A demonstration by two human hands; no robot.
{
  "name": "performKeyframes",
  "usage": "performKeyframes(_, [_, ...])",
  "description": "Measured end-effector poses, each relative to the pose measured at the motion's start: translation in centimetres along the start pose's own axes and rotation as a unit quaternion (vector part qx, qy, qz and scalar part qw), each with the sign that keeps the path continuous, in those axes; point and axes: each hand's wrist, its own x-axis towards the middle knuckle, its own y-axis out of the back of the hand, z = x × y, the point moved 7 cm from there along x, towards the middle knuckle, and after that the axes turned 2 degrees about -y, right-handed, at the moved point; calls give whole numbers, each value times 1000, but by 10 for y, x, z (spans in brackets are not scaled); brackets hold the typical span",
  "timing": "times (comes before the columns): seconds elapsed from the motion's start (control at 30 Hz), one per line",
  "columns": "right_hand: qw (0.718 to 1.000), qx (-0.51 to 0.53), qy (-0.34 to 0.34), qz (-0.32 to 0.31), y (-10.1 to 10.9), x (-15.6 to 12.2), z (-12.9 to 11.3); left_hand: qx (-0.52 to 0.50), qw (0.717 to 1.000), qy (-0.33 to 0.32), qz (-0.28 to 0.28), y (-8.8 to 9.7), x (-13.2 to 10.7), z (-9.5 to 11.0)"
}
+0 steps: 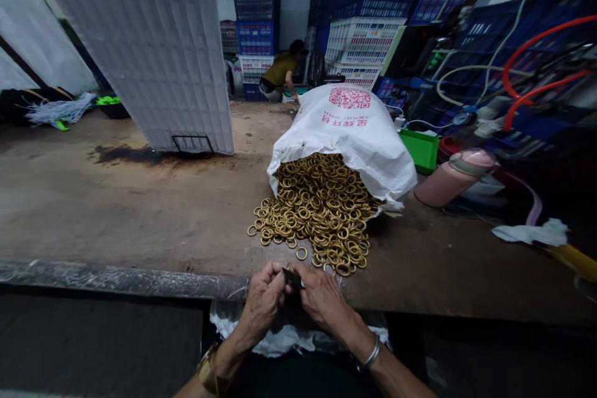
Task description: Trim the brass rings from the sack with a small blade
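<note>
Far to the left of the white sack (382,137), pale strips (60,109) lie heaped on the worktable (140,217), with a dark tray of bright green pieces (109,101) next to them. Nearer the sack's left side, a tall ribbed white panel (181,56) leans above the wood. In front of the sack, at the table edge, the left hand (265,292) pinches a small dark piece (293,280) — fingers closed — and beyond the sack a person (281,69) bends low. The right hand (323,295), its fingers curled, grips the piece's other end. Brass-coloured rings (321,211) spill from the sack's mouth toward both hands. Right of the sack sit a green bin (420,150) — just beside it — and a pink bottle (450,180).
</note>
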Motion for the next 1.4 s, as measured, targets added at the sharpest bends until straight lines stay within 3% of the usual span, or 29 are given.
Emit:
performKeyframes(0.23, [998, -45, -44, 13, 6, 6, 5, 13, 999, 13, -33, 3, -9, 2])
performKeyframes(0.37, [992, -60, -89, 60, 17, 12, 20, -63, 992, 73, -86, -5, -18, -8])
performKeyframes(0.47, [990, -66, -78, 93, 22, 16, 20, -140, 982, 83, -98, -7, -18, -14])
performKeyframes(0.67, [987, -98, -94, 82, 18, 24, 17, -205, 973, 70, -76, -2, -9, -11])
performKeyframes(1.0, [982, -113, -99, 119, 20, 22, 17, -331, 930, 144, -64, 2, -2, -22])
performKeyframes(1.1, [987, -41, -85, 126, 21, 22, 16, -310, 941, 123, -63, 1, 0, -18])
performKeyframes(1.2, [980, 124, -69, 137, 22, 22, 19, -247, 964, 85, -42, 3, 2, -11])
performKeyframes(1.27, [955, 262, -62, 121, 19, 22, 21, -201, 978, 53, -19, 6, 3, -6])
performKeyframes(1.4, [870, 479, -117, 26, 3, 19, 24, -108, 994, 10, -18, 3, 2, -1])
